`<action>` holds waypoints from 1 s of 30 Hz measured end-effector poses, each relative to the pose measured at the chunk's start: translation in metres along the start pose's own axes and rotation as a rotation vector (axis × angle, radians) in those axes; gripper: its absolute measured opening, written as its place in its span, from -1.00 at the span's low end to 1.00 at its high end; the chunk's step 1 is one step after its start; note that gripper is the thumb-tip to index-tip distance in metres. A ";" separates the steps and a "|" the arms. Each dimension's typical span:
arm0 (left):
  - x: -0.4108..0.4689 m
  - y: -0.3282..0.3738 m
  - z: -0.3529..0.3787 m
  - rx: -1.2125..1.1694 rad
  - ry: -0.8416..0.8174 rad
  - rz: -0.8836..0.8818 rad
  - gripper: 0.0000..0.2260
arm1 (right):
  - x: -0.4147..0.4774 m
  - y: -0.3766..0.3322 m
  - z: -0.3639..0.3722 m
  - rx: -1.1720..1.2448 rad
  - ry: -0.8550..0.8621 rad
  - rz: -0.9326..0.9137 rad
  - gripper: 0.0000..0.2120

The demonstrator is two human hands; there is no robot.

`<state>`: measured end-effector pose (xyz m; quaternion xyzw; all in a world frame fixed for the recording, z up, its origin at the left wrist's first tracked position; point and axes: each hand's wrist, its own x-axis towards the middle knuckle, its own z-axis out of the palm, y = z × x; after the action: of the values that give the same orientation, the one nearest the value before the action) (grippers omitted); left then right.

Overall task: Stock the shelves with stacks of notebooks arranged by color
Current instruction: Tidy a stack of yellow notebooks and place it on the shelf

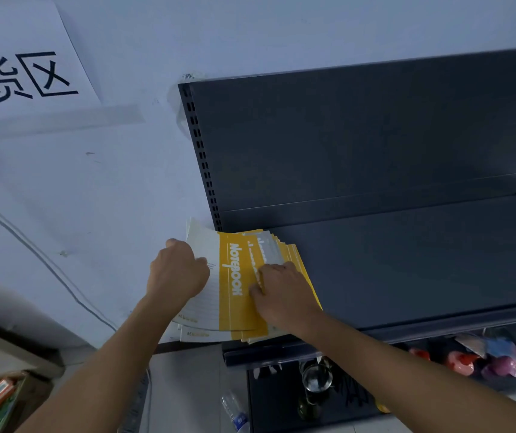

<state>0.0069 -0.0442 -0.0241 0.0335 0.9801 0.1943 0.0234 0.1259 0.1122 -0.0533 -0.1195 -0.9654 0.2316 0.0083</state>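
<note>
We have one fanned stack of yellow notebooks [233, 276] at the front-left corner of the shelf [406, 260], overhanging its left edge. Our left grip [177, 270] clasps the stack's left side, and our right grip [281, 295] pinches the top covers. Squaring up and the other colours seem left to do.

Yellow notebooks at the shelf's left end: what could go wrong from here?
1. The yellow notebooks are fanned, not squared, and hang past the shelf at its left end and front lip. If the left hand lets go, the overhanging ones may slide off.
2. Any that fall could hit the glass item below or the bottle lower down.
3. The right hand seems to grip only the upper covers, so pulling may skew the stack further.
</note>
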 end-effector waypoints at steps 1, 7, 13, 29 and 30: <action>0.001 0.000 0.000 -0.047 -0.030 -0.014 -0.72 | 0.001 -0.001 -0.002 0.021 0.005 0.012 -0.70; 0.004 -0.004 0.000 -0.033 -0.193 0.047 -0.75 | 0.005 -0.002 0.000 0.160 -0.031 0.050 -0.61; 0.004 -0.003 -0.002 -0.185 -0.140 0.055 -0.83 | 0.013 0.000 0.005 0.331 0.000 0.087 -0.63; -0.014 0.074 0.028 -0.032 -0.100 0.456 -0.77 | 0.016 0.053 -0.059 0.420 0.138 0.437 -0.72; -0.017 0.082 0.032 -0.031 -0.094 0.475 -0.79 | 0.012 0.059 -0.062 0.394 0.148 0.453 -0.70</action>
<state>0.0305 0.0419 -0.0214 0.2718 0.9394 0.2075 0.0232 0.1320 0.1940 -0.0251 -0.3442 -0.8476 0.4008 0.0499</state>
